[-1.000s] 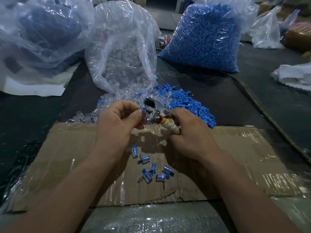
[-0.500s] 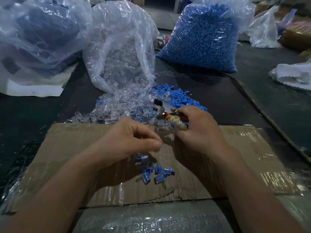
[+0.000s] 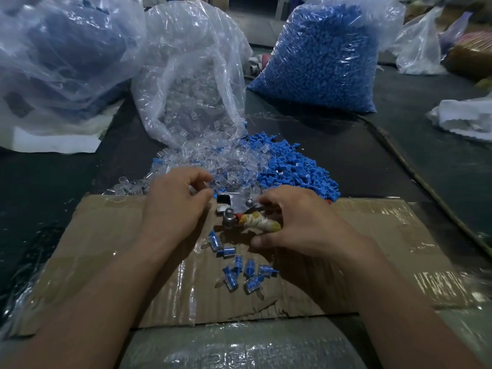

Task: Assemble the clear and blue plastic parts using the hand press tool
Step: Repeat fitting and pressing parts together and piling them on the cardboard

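While the right grip (image 3: 306, 227) clamps the hand press tool (image 3: 259, 222) ready, the left grip (image 3: 173, 209) curls among clear parts (image 3: 226, 166); whether it holds one, I cannot tell.

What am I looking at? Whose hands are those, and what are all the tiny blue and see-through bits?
No machine here, just a person working. The camera sits on their head and looks down, so you see both arms from above. The left hand is at a heap of small clear plastic pieces; I cannot tell whether it holds one. The right hand grips a small metal hand press tool by its tape-wrapped handle. Next to the clear heap lies a heap of small blue plastic pieces. On the flat brown cardboard sheet lie finished pieces, blue and clear joined. Behind stand a big see-through bag of clear pieces and a big see-through bag of blue pieces.
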Motion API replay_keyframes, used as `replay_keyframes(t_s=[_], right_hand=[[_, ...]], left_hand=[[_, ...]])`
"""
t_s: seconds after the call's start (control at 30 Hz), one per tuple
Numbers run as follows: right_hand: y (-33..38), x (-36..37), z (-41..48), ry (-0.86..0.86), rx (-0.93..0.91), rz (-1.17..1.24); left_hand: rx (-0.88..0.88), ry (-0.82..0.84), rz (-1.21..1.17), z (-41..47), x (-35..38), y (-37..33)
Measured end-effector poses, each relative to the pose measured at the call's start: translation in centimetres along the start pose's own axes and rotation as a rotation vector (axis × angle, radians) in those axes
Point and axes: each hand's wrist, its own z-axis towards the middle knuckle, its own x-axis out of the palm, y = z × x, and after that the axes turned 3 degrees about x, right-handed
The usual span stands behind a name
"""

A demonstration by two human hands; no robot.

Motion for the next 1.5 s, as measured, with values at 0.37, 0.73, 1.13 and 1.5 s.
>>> replay_keyframes(t_s=[0.37, 0.73, 1.13, 1.5], right_hand=[[-0.1, 0.5, 0.2, 0.107, 0.01, -0.092], [-0.8, -0.1, 0.5, -0.098, 0.064, 0.093], [-5.1, -0.6, 1.9, -0.418, 0.3, 0.121], [-4.6, 0.6, 3.3, -0.25, 0.17, -0.072]], left_hand=[[0.087, 0.179, 0.26, 0.3, 0.4, -0.1], [0.024, -0.02, -0.089, 0.3, 0.2, -0.7], [-0.089, -0.007, -0.542, -0.5, -0.3, -1.3], [0.003, -0.016, -0.431, -0.9, -0.9, -2.3]])
